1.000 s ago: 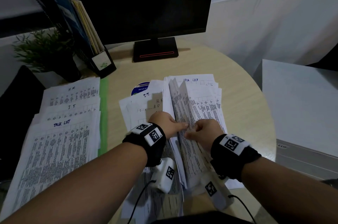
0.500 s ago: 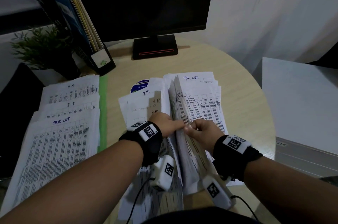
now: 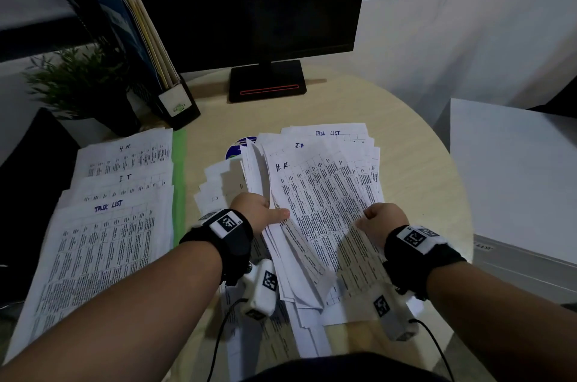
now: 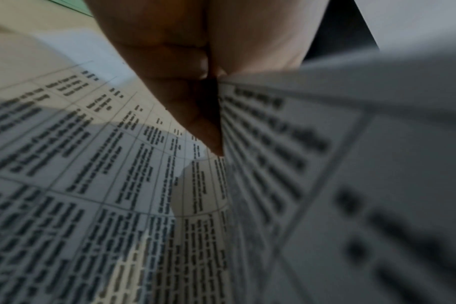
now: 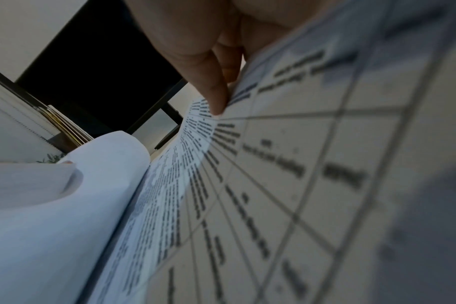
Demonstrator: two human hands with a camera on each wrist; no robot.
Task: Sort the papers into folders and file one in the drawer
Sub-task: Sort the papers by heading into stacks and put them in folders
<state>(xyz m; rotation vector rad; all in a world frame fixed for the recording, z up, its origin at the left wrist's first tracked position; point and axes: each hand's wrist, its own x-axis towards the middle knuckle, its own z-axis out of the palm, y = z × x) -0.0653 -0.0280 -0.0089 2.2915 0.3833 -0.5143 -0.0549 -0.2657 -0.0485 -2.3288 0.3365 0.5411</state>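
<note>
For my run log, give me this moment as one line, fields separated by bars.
stage: sorting centre pile | left hand: holds back turned sheets | right hand: pinches H.R. sheet | sorted stacks: left, on green folder

Head view: looked down from above at the round table (image 3: pixel 406 169), both wrists low in the picture. Left wrist view: sat very close under the left hand (image 4: pixel 195 61), facing along printed papers (image 4: pixel 91 185). Right wrist view: just as close, looked past the right hand (image 5: pixel 195 41) toward the monitor (image 5: pixel 99 72). All three shared the papers.
</note>
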